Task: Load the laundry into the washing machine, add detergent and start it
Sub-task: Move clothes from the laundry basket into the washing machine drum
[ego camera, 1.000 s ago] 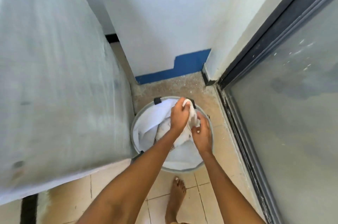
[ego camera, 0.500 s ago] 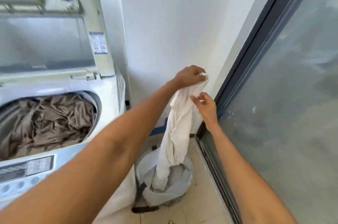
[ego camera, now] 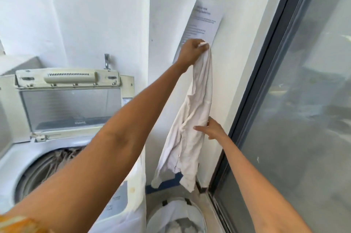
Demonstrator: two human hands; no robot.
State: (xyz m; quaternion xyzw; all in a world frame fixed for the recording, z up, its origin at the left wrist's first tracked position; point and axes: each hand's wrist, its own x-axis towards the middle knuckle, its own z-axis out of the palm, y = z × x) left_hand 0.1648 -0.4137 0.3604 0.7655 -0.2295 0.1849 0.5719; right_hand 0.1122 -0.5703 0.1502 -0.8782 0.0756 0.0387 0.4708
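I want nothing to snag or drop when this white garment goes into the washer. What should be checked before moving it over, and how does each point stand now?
1. Top grip: left hand pinches the white garment at its upper end: ok.
2. Lower support: right hand only touches the cloth midway, fingers spread: not ok.
3. Garment clear of the laundry basket: hem hangs above it: ok.
4. Washing machine lid raised: ok.
5. Room in the drum: brownish laundry already inside, mostly hidden by the left arm: cannot tell.
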